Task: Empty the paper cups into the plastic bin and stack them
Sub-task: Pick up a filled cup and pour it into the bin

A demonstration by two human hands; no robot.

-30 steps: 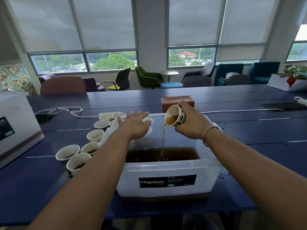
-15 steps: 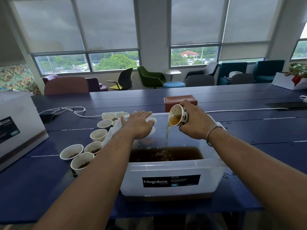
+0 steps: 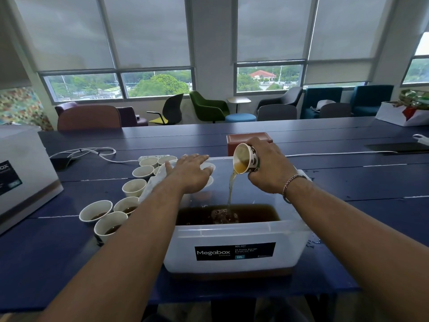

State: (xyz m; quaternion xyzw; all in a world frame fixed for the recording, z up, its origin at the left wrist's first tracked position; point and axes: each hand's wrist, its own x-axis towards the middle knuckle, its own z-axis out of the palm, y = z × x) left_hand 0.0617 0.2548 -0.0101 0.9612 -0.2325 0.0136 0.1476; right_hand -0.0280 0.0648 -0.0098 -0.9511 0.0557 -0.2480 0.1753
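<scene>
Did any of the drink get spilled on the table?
Yes. Small wet splashes sit on the blue table by the near right corner of the plastic bin, outside it. The stream from the tilted paper cup in the right hand lands inside the bin.

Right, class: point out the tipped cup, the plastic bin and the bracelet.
tipped cup [image 3: 254, 161], head view, patterned side wall.
plastic bin [image 3: 232, 230], head view, front rim.
bracelet [image 3: 290, 184], head view, chain on wrist.

The bin [image 3: 287, 238] is smooth, milky, see-through plastic with a glossy black label [image 3: 234, 251]. The cups [image 3: 96, 210] are matt white paper; the tilted cup [image 3: 251, 159] has a printed outside. The tabletop [image 3: 46, 252] is satin blue painted boards. The bracelet [image 3: 291, 184] is shiny metal links.
</scene>
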